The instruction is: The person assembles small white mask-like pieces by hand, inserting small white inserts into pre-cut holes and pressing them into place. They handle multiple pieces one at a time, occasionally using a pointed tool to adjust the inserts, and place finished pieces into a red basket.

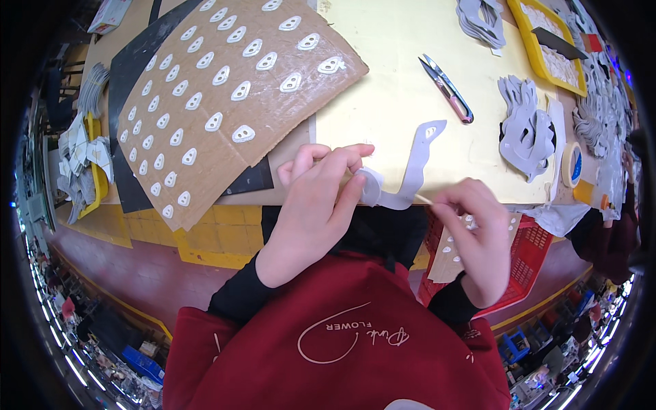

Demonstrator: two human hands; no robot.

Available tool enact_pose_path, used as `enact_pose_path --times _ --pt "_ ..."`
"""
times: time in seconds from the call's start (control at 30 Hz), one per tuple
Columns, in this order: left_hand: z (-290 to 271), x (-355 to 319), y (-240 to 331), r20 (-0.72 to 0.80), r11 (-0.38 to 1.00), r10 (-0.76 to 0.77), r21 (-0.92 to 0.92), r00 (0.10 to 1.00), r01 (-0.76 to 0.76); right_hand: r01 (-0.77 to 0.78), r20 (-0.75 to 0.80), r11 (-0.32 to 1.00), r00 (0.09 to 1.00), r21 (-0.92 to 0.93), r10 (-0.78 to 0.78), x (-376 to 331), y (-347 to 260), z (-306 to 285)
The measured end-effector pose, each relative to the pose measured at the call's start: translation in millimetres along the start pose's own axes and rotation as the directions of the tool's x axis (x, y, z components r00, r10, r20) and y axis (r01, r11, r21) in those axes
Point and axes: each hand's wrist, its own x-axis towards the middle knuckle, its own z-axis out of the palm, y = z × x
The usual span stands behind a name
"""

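Note:
My left hand (311,205) pinches one end of a curved grey flat strip (412,171) between thumb and fingers, at the table's near edge. The strip bends up and away to the right. On its far tip sits a small white piece with holes (430,131). My right hand (482,239) is closed on a thin pale stick (424,199), whose tip is at the strip's lower edge. Whether the tip touches the strip, I cannot tell. Left of my hands, a brown cardboard sheet (273,102) carries rows of similar small white pieces.
Thread snips (445,89) lie beyond the strip. Grey cut pieces (529,130) are piled to the right, near a tape roll (571,165) and a yellow tray (581,85). A red basket (526,263) stands below the table edge. Another yellow tray (100,184) is at left.

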Motion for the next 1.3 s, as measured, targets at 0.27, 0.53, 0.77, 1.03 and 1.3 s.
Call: enact_pose_path --times 0.27,0.53,0.77,1.03,1.3 --pt "-5.0 -1.6 -7.8 0.05 0.996 0.082 -0.045 0.995 -0.08 0.125 -0.443 0.937 0.896 0.325 0.034 6.7 0.1 9.9" --pt "-4.5 -0.3 -2.8 0.032 0.996 0.043 -0.074 0.999 -0.041 0.149 -0.245 0.985 0.955 -0.087 -0.166 33.5 9.4 68.9" --pt "-4.1 -3.2 -0.6 0.033 0.999 0.042 -0.008 0.999 -0.042 0.179 -0.246 0.968 0.944 -0.176 -0.219 36.4 13.4 70.8" --pt "-1.8 -3.8 -0.4 0.019 0.999 0.036 -0.009 0.999 -0.036 0.157 -0.241 0.984 0.955 -0.079 -0.171 38.1 12.1 65.4" --pt "-1.0 -5.0 1.5 0.016 1.0 0.011 0.003 1.0 -0.011 0.181 -0.236 0.969 0.947 -0.169 -0.218 39.8 11.3 67.6"
